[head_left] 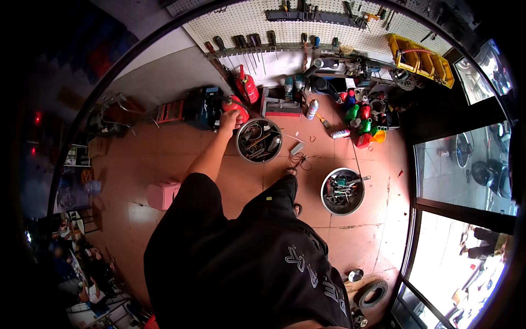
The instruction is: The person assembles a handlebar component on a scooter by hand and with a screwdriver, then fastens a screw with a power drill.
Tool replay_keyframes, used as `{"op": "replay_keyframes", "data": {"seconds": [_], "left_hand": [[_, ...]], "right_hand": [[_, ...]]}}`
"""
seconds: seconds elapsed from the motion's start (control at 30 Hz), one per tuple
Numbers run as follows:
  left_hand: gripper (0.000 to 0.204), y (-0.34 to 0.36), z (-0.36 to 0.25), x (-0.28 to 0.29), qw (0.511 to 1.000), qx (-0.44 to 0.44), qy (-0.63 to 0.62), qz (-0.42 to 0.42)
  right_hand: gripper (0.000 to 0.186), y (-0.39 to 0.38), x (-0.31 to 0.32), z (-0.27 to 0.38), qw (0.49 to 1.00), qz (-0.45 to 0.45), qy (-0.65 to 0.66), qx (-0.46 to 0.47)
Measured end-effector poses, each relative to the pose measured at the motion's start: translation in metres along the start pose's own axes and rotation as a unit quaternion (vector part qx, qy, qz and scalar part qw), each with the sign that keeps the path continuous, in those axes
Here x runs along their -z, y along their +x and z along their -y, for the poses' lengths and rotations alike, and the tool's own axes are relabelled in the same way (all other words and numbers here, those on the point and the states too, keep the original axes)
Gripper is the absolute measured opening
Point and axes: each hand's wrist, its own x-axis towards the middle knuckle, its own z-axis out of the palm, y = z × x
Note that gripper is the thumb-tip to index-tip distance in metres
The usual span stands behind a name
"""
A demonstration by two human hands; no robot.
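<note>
My left arm reaches forward from the black shirt, and my left hand [232, 120] has its fingers curled at a red fire extinguisher [235, 107], covering part of it. Just behind stands another red fire extinguisher [249, 89] against the wall. To the right of my left hand, a round metal basin [239, 148] on the floor holds dark metal parts and tools. My right hand does not show.
Another metal basin [323, 203] with tools stands further right. A cable [297, 160] lies by my foot. Spray cans [312, 109] and coloured bottles [364, 112] crowd the wall. A pink stool [162, 196] sits left, a tyre [373, 294] lower right. Screwdrivers [253, 43] hang above.
</note>
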Motion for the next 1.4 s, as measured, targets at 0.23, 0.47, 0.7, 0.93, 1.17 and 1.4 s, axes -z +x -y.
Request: {"op": "replay_keyframes", "data": {"seconds": [0.23,0.47,0.7,0.93,1.17,1.4], "left_hand": [[0.018,0.093,-0.115,-0.033,0.990,-0.130,-0.024,0.046],[0.028,0.142,-0.286,-0.164,0.907,-0.374,0.135,0.137],[0.050,0.220,-0.355,-0.235,0.808,-0.433,0.400,0.011],[0.043,0.257,-0.369,-0.266,0.612,-0.501,0.611,-0.038],[0.048,0.243,-0.379,-0.265,0.652,-0.445,0.607,0.088],[0.044,0.236,-0.376,-0.240,0.634,-0.582,0.510,-0.016]], "right_hand": [[0.023,-0.007,-0.050,-0.008,0.999,0.002,-0.028,-0.025],[0.027,-0.059,-0.181,0.136,0.991,-0.015,0.064,0.117],[0.032,-0.129,-0.279,0.166,0.965,0.107,0.001,0.240],[0.025,-0.075,-0.237,-0.056,0.994,-0.037,0.104,0.016],[0.018,-0.120,-0.216,-0.102,0.938,-0.124,0.296,-0.131],[0.030,-0.095,-0.241,-0.025,0.991,-0.039,0.126,-0.037]]}}
